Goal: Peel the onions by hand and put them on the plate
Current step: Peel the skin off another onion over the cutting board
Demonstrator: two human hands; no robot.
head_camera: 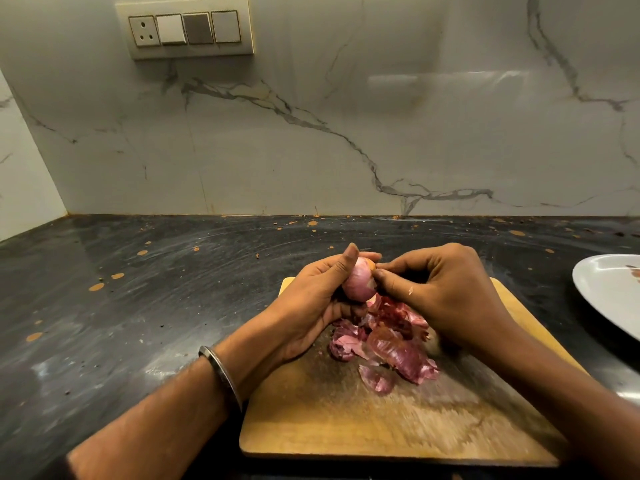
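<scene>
Above the far edge of the worn wooden chopping board [346, 427], left hand [311, 306] grips a small purple-pink onion [360, 278] while right hand [433, 289] pinches its skin; a slipping grip could drop it.

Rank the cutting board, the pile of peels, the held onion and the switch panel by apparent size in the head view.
1. cutting board
2. switch panel and pile of peels: look alike, and the panel is farther away, so unranked
3. onion, partly hidden by the left hand and right hand
</scene>
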